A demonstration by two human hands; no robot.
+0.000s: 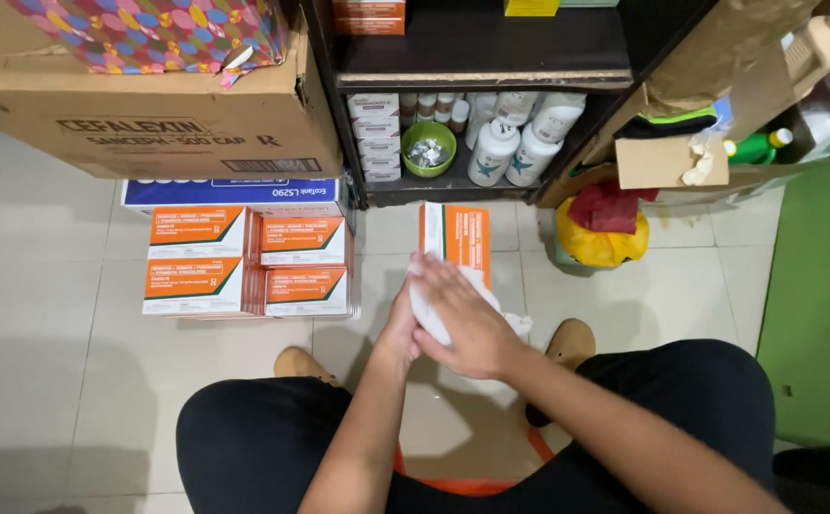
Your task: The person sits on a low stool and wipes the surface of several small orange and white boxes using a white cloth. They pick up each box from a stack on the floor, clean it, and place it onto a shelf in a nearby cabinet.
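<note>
Orange-and-white carton [455,238], light, stiff and crushable, stands upright over the floor [53,333], left hand [398,328] gripping its lower edge, right hand [467,319] pressing a soft white cloth [429,319] against it.

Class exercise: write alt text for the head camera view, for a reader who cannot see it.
Seen from above, a seated person's right hand presses a white cloth against an orange and white box that the left hand holds from below. A stack of similar boxes sits on the tiled floor, before a shelf of white bottles.
</note>
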